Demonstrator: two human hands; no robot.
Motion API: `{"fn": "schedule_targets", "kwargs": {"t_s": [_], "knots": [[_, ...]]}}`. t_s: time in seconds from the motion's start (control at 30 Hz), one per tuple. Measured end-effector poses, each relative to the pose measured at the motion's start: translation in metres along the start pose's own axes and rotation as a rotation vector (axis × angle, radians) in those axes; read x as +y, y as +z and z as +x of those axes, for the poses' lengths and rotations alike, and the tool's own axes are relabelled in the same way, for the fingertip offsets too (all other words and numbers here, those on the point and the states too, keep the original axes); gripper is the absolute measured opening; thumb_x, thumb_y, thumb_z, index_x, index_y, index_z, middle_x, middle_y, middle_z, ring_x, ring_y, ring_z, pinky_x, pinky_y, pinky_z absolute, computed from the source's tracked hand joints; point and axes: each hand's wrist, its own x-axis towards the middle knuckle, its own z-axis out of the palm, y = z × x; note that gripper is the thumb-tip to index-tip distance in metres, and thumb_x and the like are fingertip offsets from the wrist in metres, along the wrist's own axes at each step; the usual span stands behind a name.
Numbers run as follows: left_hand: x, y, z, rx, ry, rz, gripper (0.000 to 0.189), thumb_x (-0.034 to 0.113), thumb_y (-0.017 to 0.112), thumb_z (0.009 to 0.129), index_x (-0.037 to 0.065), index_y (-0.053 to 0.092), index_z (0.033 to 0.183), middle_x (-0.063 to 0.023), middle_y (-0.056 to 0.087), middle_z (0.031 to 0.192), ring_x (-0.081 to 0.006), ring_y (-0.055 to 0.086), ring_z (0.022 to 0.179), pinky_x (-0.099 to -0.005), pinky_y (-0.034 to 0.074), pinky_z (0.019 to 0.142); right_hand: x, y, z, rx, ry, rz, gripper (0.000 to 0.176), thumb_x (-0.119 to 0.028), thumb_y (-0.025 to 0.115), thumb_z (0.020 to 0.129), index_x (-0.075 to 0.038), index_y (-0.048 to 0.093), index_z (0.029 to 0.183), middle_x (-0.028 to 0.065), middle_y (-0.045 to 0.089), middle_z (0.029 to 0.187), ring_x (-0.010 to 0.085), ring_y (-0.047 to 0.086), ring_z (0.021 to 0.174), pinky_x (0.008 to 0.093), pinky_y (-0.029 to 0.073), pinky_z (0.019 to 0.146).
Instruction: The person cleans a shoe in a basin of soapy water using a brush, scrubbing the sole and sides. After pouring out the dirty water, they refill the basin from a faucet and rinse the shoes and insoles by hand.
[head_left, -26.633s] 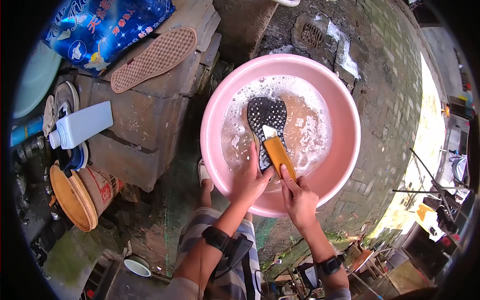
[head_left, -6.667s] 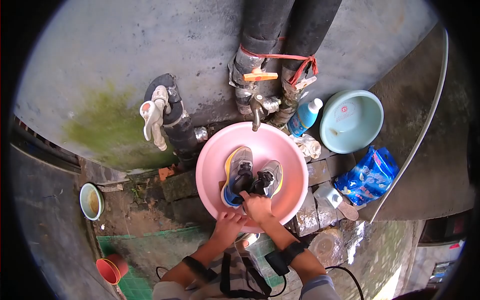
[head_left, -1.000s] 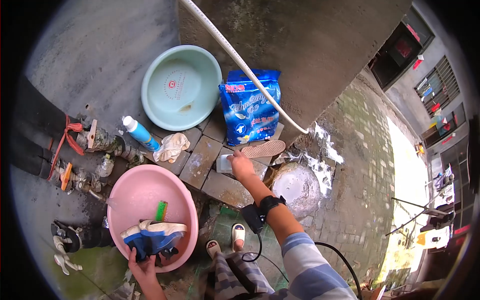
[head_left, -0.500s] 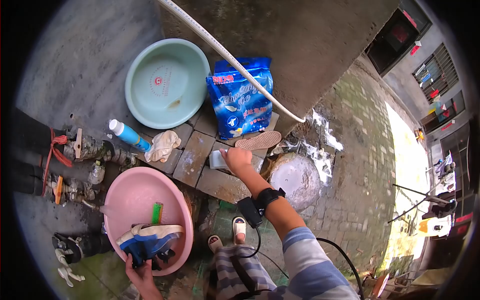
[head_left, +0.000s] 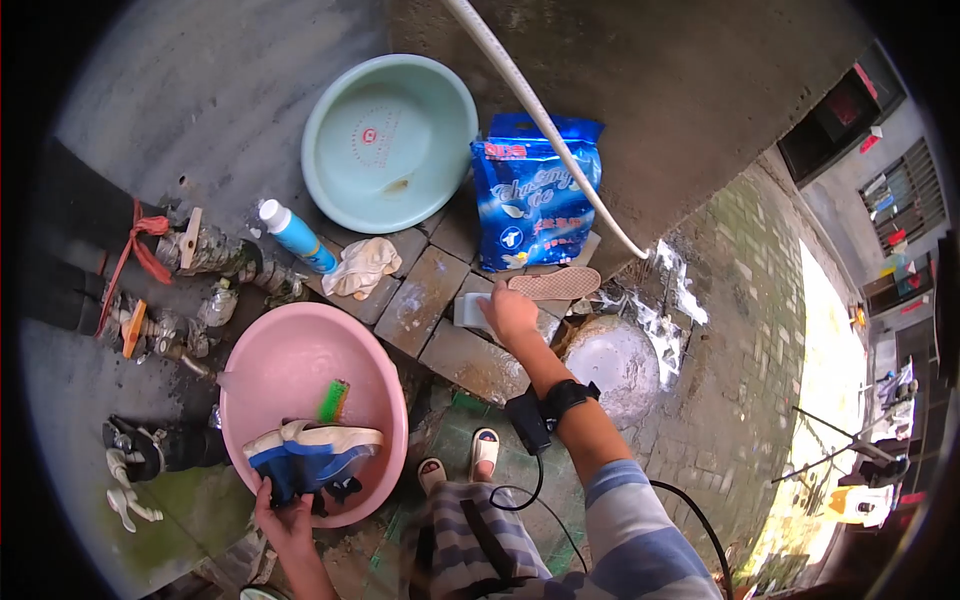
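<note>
The white bottle (head_left: 466, 309) lay on the bricks (head_left: 425, 300), just below a shoe insole (head_left: 553, 283). The right hand (head_left: 511, 316) had its fingers curled over it. The left hand (head_left: 285, 521) gripped a blue shoe (head_left: 312, 462) in the pink tub (head_left: 290, 350), near a green brush (head_left: 333, 400).

right hand (head_left: 510, 312) on bottle (head_left: 468, 310) (left hand (head_left: 285, 520) grips shoe (head_left: 312, 460))

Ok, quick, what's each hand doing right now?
Left hand: closed on the blue shoe in the pink basin.
Right hand: on the white bottle; grip cannot be told.
</note>
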Motion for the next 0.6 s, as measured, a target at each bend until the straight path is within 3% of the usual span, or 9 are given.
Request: {"fn": "schedule_targets", "kwargs": {"t_s": [0.07, 0.2, 0.33, 0.4, 0.43, 0.6], "knots": [[0.003, 0.012, -0.006, 0.082, -0.038, -0.040, 0.044, 0.012, 0.059, 0.075, 0.020, 0.050, 0.117, -0.0038, 0.053, 0.113, -0.0235, 0.049, 0.104, -0.0485, 0.039, 0.086, 0.004, 0.001, 0.007, -0.037, 0.023, -0.025, 0.046, -0.044, 0.052, 0.080, -0.002, 0.048, 0.100, 0.0168, 0.062, 0.079, 0.0336, 0.061, 0.078, 0.0412, 0.048, 0.067], [-0.004, 0.023, -0.010, 0.142, 0.013, -0.097, 0.049, 0.010, 0.058, 0.074, 0.022, 0.045, 0.120, -0.0045, 0.051, 0.113, -0.0249, 0.049, 0.104, -0.0516, 0.039, 0.084, 0.009, -0.016, -0.006, -0.006, -0.221, 0.001, 0.036, -0.033, 0.060, 0.076, -0.008, 0.049, 0.100, 0.0153, 0.059, 0.090, 0.0325, 0.058, 0.084, 0.0420, 0.047, 0.070], [-0.004, 0.021, -0.010, 0.150, 0.023, -0.100, 0.050, 0.010, 0.058, 0.074, 0.023, 0.044, 0.120, -0.0035, 0.050, 0.114, -0.0232, 0.047, 0.105, -0.0515, 0.037, 0.085, 0.013, 0.003, -0.003, 0.020, -0.269, -0.003, 0.031, -0.033, 0.062, 0.073, -0.011, 0.052, 0.094, 0.0148, 0.058, 0.090, 0.0320, 0.058, 0.084, 0.0418, 0.045, 0.068], [-0.003, 0.023, -0.012, 0.089, 0.028, -0.054, 0.051, 0.011, 0.059, 0.073, 0.022, 0.043, 0.120, -0.0024, 0.048, 0.115, -0.0219, 0.045, 0.106, -0.0507, 0.036, 0.086, 0.007, 0.008, -0.001, 0.079, -0.172, 0.021, 0.031, -0.031, 0.063, 0.072, -0.011, 0.052, 0.093, 0.0149, 0.059, 0.089, 0.0331, 0.057, 0.082, 0.0410, 0.045, 0.069], [-0.003, 0.026, -0.014, 0.153, 0.007, -0.063, 0.051, 0.012, 0.059, 0.073, 0.022, 0.042, 0.121, -0.0019, 0.047, 0.116, -0.0214, 0.044, 0.107, -0.0496, 0.036, 0.085, 0.007, 0.008, -0.001, 0.079, -0.146, 0.029, 0.031, -0.032, 0.063, 0.073, -0.010, 0.052, 0.092, 0.0159, 0.059, 0.088, 0.0337, 0.057, 0.081, 0.0410, 0.045, 0.068], [-0.003, 0.029, -0.016, 0.151, 0.019, -0.080, 0.049, 0.012, 0.058, 0.074, 0.022, 0.043, 0.120, -0.0019, 0.047, 0.116, -0.0218, 0.044, 0.107, -0.0490, 0.037, 0.084, 0.017, 0.008, 0.005, -0.010, -0.127, 0.079, 0.036, -0.034, 0.065, 0.071, -0.009, 0.050, 0.093, 0.0183, 0.057, 0.090, 0.0324, 0.056, 0.081, 0.0404, 0.044, 0.069]]}}
